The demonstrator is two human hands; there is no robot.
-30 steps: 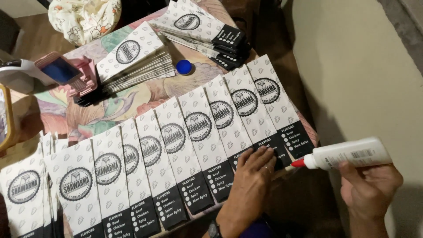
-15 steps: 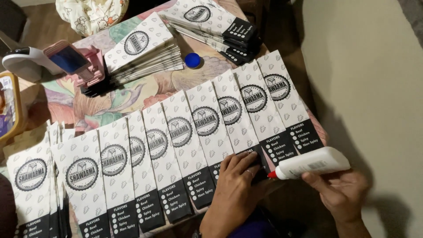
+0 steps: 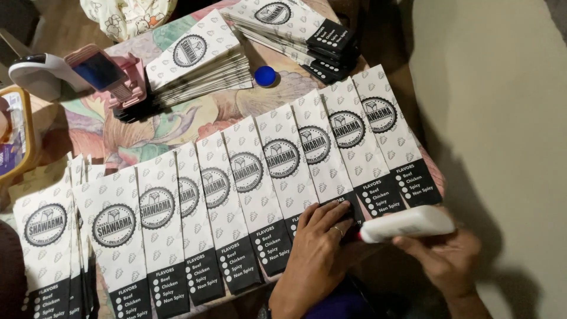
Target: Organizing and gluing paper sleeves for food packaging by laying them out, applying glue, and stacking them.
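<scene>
Right hand (image 3: 446, 257) is gripping the white glue bottle (image 3: 407, 223), now swung in low with its red nozzle at the black bottom edge of a paper sleeve (image 3: 322, 159). Left hand (image 3: 319, 248) is lying flat, fingers spread, pinning that sleeve in the fanned row. Blue cap (image 3: 265, 75) is sitting further up on the floral tablecloth (image 3: 195, 118), between sleeve stacks.

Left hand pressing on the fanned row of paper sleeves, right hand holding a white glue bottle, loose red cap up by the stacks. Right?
Nearly. The head view shows the loose cap is blue, not red. The rest holds: left hand on the paper sleeves, right hand holding the white glue bottle.
</scene>
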